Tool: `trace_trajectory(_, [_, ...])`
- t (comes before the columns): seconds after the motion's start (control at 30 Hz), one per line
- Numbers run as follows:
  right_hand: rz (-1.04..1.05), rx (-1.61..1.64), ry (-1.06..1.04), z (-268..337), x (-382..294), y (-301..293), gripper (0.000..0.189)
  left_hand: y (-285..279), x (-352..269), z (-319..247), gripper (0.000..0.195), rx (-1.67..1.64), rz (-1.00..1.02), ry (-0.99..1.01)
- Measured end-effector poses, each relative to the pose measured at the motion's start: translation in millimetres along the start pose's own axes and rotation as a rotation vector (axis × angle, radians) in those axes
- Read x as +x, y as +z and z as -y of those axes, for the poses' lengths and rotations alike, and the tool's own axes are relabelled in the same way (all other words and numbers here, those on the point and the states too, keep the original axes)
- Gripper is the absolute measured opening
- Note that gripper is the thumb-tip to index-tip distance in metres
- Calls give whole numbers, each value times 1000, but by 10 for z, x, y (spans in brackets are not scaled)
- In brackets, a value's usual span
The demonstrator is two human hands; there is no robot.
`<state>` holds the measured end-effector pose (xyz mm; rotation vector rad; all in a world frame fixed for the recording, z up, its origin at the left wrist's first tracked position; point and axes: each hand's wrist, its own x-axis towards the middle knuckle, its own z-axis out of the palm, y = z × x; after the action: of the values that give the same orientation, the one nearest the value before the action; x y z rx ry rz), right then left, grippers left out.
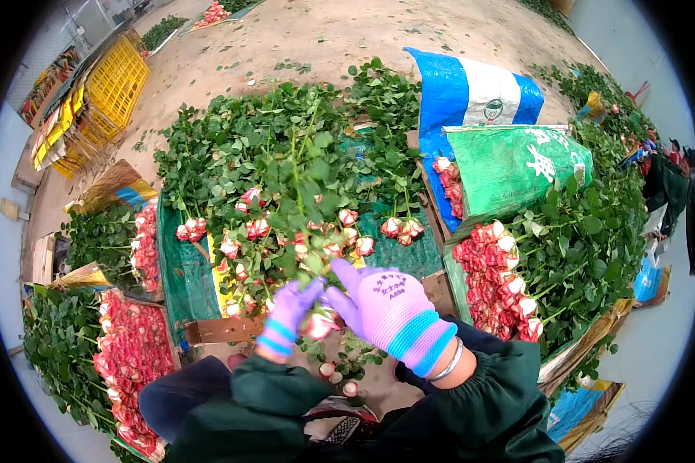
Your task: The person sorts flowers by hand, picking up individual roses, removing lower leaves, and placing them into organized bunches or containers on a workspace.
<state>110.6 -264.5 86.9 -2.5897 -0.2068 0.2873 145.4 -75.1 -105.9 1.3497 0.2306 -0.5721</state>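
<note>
A red-and-white rose hangs head down between my hands, with its blurred leafy stem reaching away over the table. My left hand, in a purple-and-pink knit glove, has its fingertips closed on the stem just above the bloom. At the bloom's right is my right hand, gloved alike, with fingers partly spread; its fingertips are close to the stem, and whether they touch it is unclear. Beyond both hands, loose roses lie in a leafy heap on green sheeting. A small cluster of roses rests apart to the right.
Bundled roses lie at my right beside a green woven sack and a blue-and-white sack. More bundles flank my left knee. A wooden edge borders the table. Fallen blooms lie below; yellow crates stand far left.
</note>
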Motion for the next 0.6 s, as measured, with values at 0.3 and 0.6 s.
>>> trace_trajectory(0.3, [222, 942, -27, 562, 255, 397, 35, -138, -1770, -2112, 29, -2, 122, 114])
trace_trajectory(0.6, [23, 1407, 97, 758, 233, 532, 26, -148, -1758, -1709, 28, 300, 263, -70])
